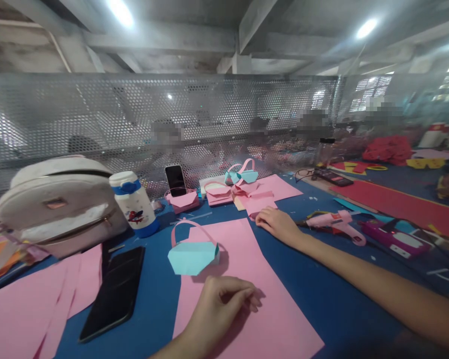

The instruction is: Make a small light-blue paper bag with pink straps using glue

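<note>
My left hand (224,309) rests over a large pink paper sheet (247,264), its fingers curled in and thumb against them, with nothing seen in them. Just beyond it stands a small light-blue paper basket (192,257) with a pink strip handle. My right hand (279,224) reaches forward, fingers bent down onto the near end of a folded pink paper piece (261,202). Behind that piece sit more paper baskets: a pink one (219,193), another pink one (183,199) and a light-blue one (243,175).
A pink glue gun (333,219) and a purple device (394,238) lie at right. At left are a black phone (114,294), cut pink sheets (26,304), a bottle (134,204) and a backpack (63,204). A perforated metal screen (209,109) borders the table's back.
</note>
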### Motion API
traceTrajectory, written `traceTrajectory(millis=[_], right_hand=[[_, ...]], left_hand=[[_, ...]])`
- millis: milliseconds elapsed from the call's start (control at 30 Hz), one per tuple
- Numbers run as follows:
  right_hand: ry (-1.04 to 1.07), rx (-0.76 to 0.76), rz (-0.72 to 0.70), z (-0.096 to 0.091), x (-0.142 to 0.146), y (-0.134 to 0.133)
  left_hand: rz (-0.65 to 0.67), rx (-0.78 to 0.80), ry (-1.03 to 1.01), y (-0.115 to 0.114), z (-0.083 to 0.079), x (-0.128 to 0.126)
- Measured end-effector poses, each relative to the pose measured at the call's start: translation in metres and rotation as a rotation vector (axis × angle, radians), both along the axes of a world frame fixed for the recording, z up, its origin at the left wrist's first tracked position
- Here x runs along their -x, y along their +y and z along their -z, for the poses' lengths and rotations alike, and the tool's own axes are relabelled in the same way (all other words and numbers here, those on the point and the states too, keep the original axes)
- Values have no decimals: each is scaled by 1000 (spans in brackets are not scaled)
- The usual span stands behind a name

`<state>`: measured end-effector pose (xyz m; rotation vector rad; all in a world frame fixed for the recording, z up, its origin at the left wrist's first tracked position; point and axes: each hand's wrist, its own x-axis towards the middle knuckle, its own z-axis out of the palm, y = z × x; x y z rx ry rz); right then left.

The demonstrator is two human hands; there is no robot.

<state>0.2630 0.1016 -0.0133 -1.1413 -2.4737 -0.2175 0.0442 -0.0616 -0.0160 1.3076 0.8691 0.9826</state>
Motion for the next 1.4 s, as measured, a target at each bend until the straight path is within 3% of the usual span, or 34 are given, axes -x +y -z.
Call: traceTrajectory(millis=[367,533,833,1133,1400], right_hand=[[-139,-22,-30,1,8,5],[-213,-62,-27,5,14,10],[-141,-18,-48,-23,-21,-5],[-107,101,-115,-15,-22,-7],[-151,70,-78,-11,-18,-8]], left_hand=[[3,-11,23,1,5,2],[-5,-6,39,0,-3,0],[-25,68,-91,-2,-2,-5],[-34,71,-87,-2,-6,-5],[-6,8,-2,0,0,0]])
